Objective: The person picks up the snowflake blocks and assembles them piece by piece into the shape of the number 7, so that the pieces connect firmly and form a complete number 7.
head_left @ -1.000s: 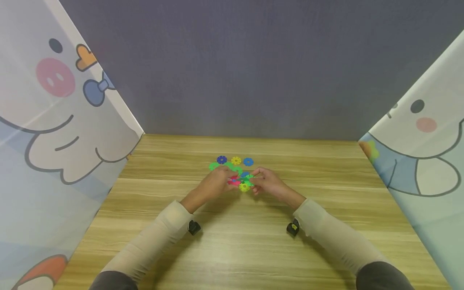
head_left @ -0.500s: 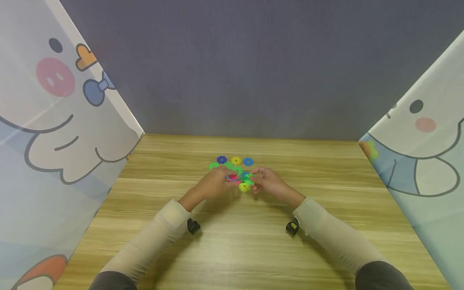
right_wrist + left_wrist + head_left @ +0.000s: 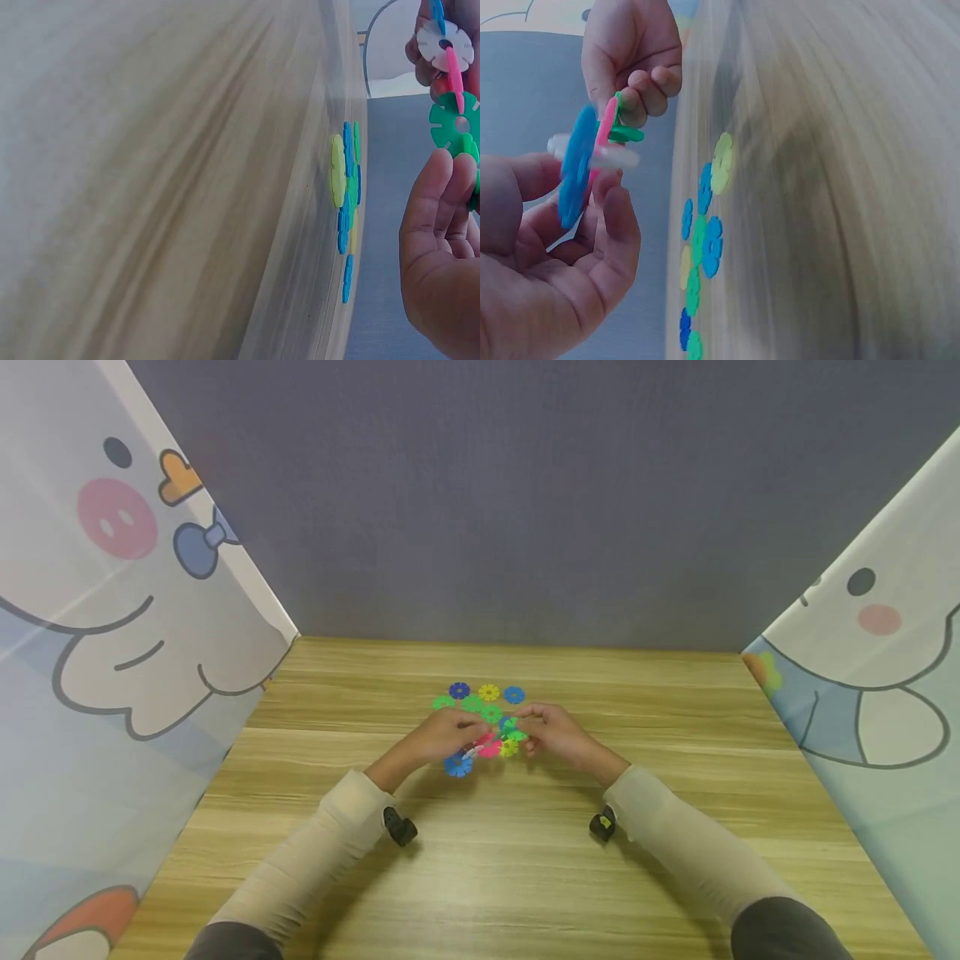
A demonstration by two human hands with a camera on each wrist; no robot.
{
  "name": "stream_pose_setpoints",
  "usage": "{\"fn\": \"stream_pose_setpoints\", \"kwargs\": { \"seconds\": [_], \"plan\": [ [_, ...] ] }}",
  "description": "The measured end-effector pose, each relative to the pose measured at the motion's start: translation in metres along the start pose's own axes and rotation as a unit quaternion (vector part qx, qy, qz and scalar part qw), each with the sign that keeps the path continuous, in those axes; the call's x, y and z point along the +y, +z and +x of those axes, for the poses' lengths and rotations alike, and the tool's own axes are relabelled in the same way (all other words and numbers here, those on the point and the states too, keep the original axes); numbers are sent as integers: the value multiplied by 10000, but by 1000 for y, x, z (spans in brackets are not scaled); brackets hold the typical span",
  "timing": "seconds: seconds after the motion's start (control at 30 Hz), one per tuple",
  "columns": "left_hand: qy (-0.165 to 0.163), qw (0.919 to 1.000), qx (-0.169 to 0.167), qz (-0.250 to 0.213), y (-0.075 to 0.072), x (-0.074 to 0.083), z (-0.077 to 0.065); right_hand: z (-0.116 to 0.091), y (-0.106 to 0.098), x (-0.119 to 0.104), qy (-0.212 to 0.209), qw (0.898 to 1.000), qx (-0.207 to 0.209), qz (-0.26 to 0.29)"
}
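Notched plastic snowflake discs, slotted into a chain, are held up between my two hands. My left hand grips the chain's left end, where a blue disc and a white disc cross. A pink disc follows in the middle. At the other end, green discs are pinched in the fingers of my right hand. The left wrist view has my left thumb and fingers on either side of the blue disc's lower part. Part of a red piece shows behind the pink disc in the right wrist view.
Loose discs lie flat on the wooden table beyond and below my hands: dark blue, yellow, blue and several green. Another yellow disc lies nearer. A grey wall stands behind; printed panels flank the table.
The chain's left end has swung toward me, so the blue disc now shows below my left hand and the pink disc sits lower. My right hand has barely moved.
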State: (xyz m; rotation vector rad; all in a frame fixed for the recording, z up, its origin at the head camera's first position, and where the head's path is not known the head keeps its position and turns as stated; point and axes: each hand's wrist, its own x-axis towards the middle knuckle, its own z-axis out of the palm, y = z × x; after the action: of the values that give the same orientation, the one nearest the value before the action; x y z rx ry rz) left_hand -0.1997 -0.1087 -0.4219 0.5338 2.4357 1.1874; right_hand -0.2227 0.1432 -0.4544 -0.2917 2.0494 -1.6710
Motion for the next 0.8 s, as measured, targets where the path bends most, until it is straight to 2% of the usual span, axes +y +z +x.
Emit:
{"fn": "stream_pose_setpoints", "kwargs": {
  "seconds": [0.13, 0.23, 0.4, 0.6, 0.8],
  "plan": [
    [-344, 9970, -16, -692, 4, -1, 2, 2, 0, -1, -2, 10000, -39, -65],
    [-569, 9914, -93, -1172, 7, -3, 4, 4, 1, -3, 39, 9998, -79, -188],
    [-847, 9816, -189, -1702, 13, -4, 9, 8, 1, -8, -97, 9981, -272, -542],
    [-912, 9716, -279, -2164, 20, -2, 13, 11, 2, -14, -246, 9950, -421, -875],
    [-743, 9715, -233, -2237, 23, 0, 11, 14, 7, -18, -453, 9913, -374, -1180]
  ]
}}
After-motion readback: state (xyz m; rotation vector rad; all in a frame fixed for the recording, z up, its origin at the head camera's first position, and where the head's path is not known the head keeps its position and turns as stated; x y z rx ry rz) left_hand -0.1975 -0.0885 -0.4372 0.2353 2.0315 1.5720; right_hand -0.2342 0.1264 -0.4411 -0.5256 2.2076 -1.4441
